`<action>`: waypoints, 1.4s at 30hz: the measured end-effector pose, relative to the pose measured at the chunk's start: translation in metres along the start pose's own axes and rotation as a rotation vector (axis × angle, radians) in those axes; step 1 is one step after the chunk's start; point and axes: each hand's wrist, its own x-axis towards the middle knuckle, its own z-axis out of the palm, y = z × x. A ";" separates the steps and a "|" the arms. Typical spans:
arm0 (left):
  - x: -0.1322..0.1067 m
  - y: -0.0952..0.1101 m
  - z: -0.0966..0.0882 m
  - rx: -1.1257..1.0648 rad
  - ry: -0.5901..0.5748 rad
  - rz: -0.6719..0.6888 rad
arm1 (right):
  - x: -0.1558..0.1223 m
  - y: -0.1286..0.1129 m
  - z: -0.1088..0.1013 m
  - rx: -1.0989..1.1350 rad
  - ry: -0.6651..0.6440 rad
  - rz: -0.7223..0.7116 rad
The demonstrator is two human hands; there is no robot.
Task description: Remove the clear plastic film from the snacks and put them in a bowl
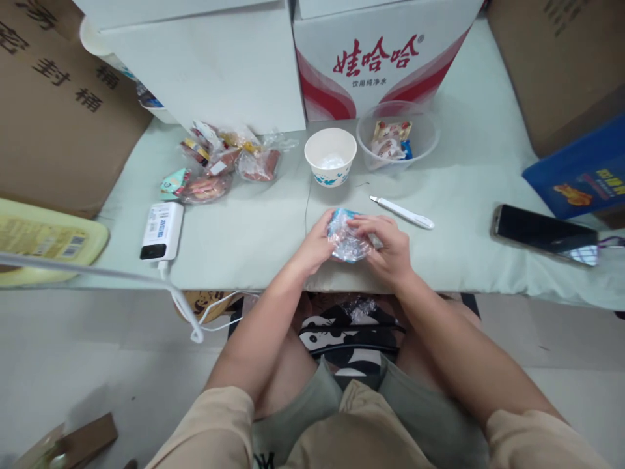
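Note:
Between my two hands is a small blue packet wrapped in clear plastic film point(348, 238), held just above the front edge of the table. My left hand point(318, 242) is closed round its left side. On the other side my right hand point(388, 244) has its fingers bent over the film, pinching it. What exactly lies inside the wrap cannot be made out. Behind the hands stands a white paper bowl point(331, 156) with a blue leaf pattern and something pale inside. A white craft knife or similar slim tool point(403, 212) lies to the right of the bowl.
Several wrapped snacks point(209, 176) lie at the back left, near a white power bank point(163, 231) with a cable. A clear plastic bowl point(424, 137) holds more packets. A phone point(544, 234) rests at the right. White cartons point(205, 71) line the back.

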 end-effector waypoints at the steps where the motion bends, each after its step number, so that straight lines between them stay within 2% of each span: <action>1: 0.000 0.000 0.001 -0.049 0.027 0.000 | 0.000 0.000 0.001 -0.071 -0.036 -0.038; 6: 0.002 0.004 -0.004 -0.237 0.107 -0.122 | 0.001 0.005 0.006 -0.335 -0.185 -0.100; 11: 0.004 0.013 -0.015 -0.479 -0.018 -0.176 | -0.002 0.008 0.015 -0.489 -0.177 -0.085; 13: 0.006 0.015 -0.016 -0.503 0.031 -0.131 | -0.006 0.006 0.020 -0.542 -0.186 -0.110; 16: 0.009 0.015 -0.018 -0.473 0.185 -0.032 | -0.010 0.004 0.020 -0.538 -0.275 -0.202; 18: 0.010 0.016 -0.021 -0.465 0.249 0.018 | -0.009 0.010 0.009 -0.500 -0.287 -0.233; 19: 0.010 0.017 -0.023 -0.462 0.262 0.039 | -0.007 0.015 0.000 -0.493 -0.244 -0.214; 23: 0.006 0.021 -0.031 -0.395 0.260 0.105 | 0.004 0.048 -0.042 -0.635 0.051 0.055; 26: 0.007 0.020 -0.034 -0.332 0.266 0.158 | 0.007 0.064 -0.063 -0.726 0.040 0.189; 28: 0.010 0.015 -0.036 -0.293 0.262 0.193 | 0.004 0.060 -0.066 -0.681 0.046 0.225; 31: 0.016 0.005 -0.036 -0.178 0.231 0.266 | -0.003 0.037 -0.054 -0.306 0.099 0.335; 33: 0.019 -0.002 -0.033 -0.085 0.175 0.318 | -0.006 0.019 -0.037 0.026 0.045 0.413; 35: 0.019 -0.008 -0.028 -0.032 0.112 0.339 | -0.006 0.006 -0.019 0.189 -0.032 0.436; 38: 0.015 -0.009 -0.021 -0.085 0.084 0.317 | -0.002 -0.003 0.001 0.131 -0.102 0.407; 42: 0.011 0.006 -0.029 -0.289 0.195 0.283 | -0.001 -0.001 0.001 -0.107 -0.163 0.360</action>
